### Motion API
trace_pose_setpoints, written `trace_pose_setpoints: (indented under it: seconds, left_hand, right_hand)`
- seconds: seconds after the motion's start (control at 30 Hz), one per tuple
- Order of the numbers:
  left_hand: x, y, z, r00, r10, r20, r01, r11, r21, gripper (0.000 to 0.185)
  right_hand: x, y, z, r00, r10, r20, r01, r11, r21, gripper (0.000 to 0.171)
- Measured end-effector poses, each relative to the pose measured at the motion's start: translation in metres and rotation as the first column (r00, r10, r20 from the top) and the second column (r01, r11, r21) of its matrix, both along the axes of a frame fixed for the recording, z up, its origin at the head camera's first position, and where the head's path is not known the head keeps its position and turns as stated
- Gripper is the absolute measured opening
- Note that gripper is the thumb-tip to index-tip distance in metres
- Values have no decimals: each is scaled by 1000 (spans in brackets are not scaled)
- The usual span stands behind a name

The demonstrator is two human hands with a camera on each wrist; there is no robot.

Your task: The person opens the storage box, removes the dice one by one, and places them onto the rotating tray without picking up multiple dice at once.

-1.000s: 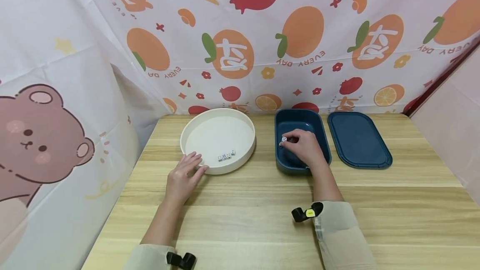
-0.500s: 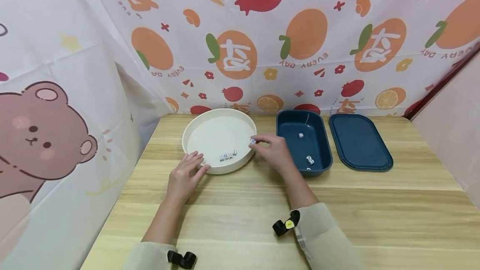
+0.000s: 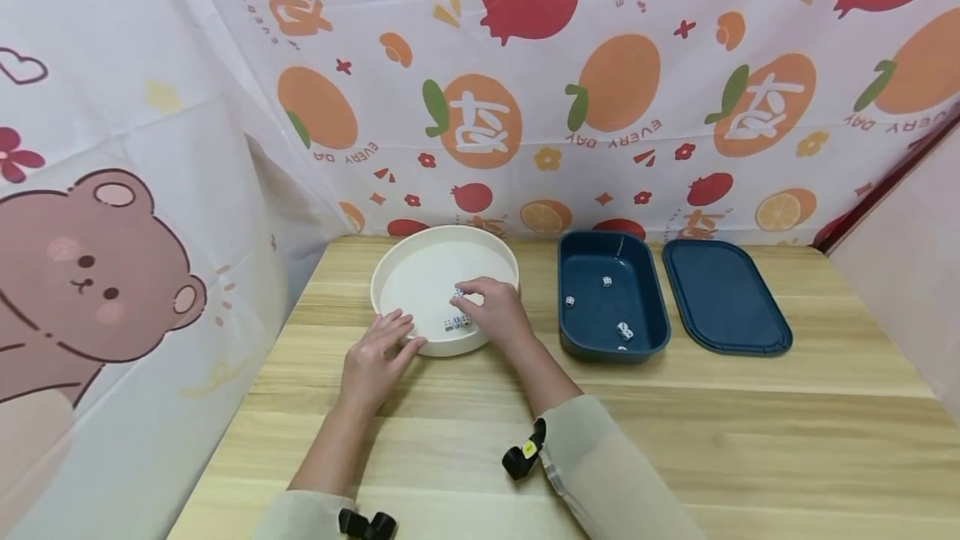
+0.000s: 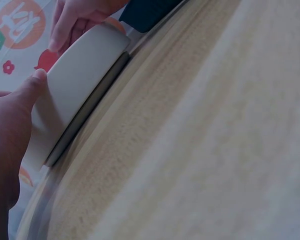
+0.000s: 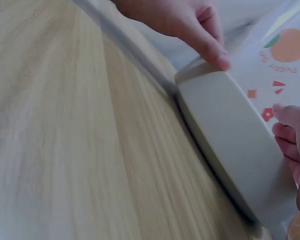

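My right hand [image 3: 493, 309] pinches a white die [image 3: 458, 293] between thumb and fingertips, above the inside of a round cream tray [image 3: 420, 269]. Just below it on the tray floor, several white dice [image 3: 456, 323] stand close together in a short row near the front wall. My left hand [image 3: 372, 361] rests on the tray's front left rim, with the thumb touching the edge, as the left wrist view also shows at the thumb [image 4: 37, 80]. In the right wrist view the tray wall hides the dice from sight.
Right of the tray stands a deep dark blue box [image 3: 567, 338] holding several loose dice [image 3: 626, 330]. Its matching flat lid [image 3: 727, 298] lies farther right on the wooden table [image 3: 712, 440]. A fruit-printed cloth [image 3: 547, 107] hangs behind the table.
My right hand has lifted a die out of the blue box and carried it left over the tray. The left hand keeps its place on the rim. The head view has shifted slightly.
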State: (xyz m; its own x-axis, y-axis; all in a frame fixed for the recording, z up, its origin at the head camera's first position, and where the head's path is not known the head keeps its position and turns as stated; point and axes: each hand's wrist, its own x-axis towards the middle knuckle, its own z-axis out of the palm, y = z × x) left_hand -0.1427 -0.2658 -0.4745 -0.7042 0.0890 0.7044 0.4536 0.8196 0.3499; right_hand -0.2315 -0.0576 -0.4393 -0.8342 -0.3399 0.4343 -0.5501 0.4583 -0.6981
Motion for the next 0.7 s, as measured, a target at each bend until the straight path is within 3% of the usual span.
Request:
trace_pose_setpoints:
  seconds: [0.17,0.37,0.53,0.7]
  left_hand:
    - [0,0,2,1000,-3,0,3,1000,-4,33]
    - [1,1,2,1000,3,-6,-3,1000,3,34]
    - [0,1,1,1000,-2,-16,2,1000,7,35]
    - [0,1,-1,1000,-1,-25,2,1000,7,35]
  right_hand:
    - [-4,-14,-1,999,-43,18,40,984,172,25]
    - [-6,-26,5,986,-130,105,72,899,432,24]
    - [-7,-29,9,969,-166,182,49,855,516,22]
    - [-7,-30,10,964,-187,191,47,823,566,19]
